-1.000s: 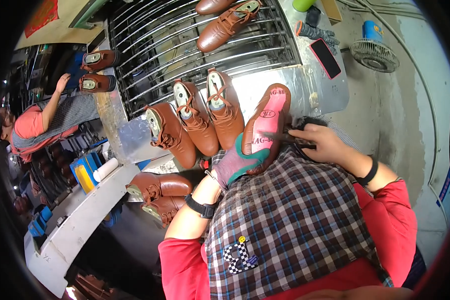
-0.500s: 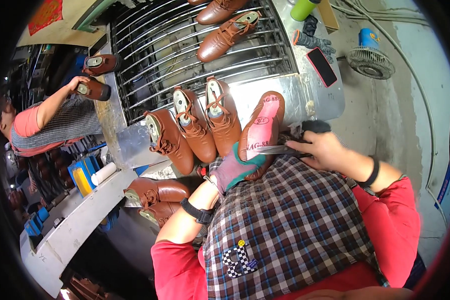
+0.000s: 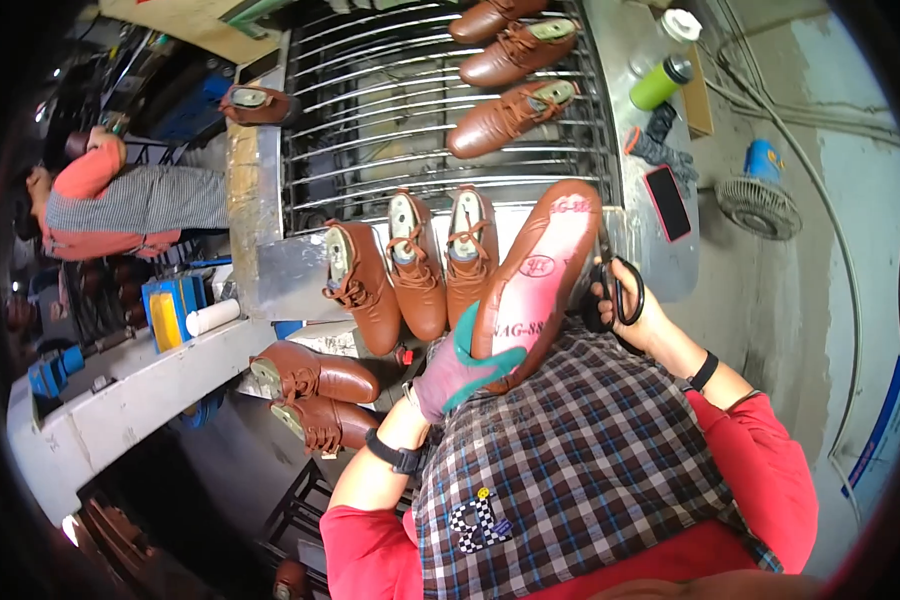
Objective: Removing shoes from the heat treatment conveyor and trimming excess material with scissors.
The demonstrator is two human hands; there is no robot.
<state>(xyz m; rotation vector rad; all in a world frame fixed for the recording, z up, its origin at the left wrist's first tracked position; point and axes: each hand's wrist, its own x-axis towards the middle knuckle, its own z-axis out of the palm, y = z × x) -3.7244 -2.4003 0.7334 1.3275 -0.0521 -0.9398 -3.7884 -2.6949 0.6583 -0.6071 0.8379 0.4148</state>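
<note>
My left hand (image 3: 452, 378), in a grey-purple and green glove, is closed around the heel or toe end of a brown leather shoe (image 3: 560, 245); which end I cannot tell. The shoe is held bottom up in front of my apron, its pink-and-white underside facing me. Beside its right edge, my bare right hand (image 3: 650, 322) grips black-handled scissors (image 3: 639, 298), fingers through the loops. The blades point away from me along the shoe's side and are partly hidden. Just left of the held shoe, three brown lace-up shoes (image 3: 418, 290) stand on a metal ledge.
Beyond lies a rack of metal bars (image 3: 370, 120) carrying more brown shoes (image 3: 510, 118). A phone (image 3: 667, 203), dark gloves (image 3: 660, 145) and a green bottle (image 3: 660, 82) sit at right, near a fan (image 3: 760, 207). Two shoes (image 3: 315, 375) lie lower left. Another person (image 3: 140, 205) works at far left.
The scissors have moved from across the sole to beside the shoe's right edge. The shoe's underside now shows more fully. The other person's hand has left the shoe at the rack's left corner.
</note>
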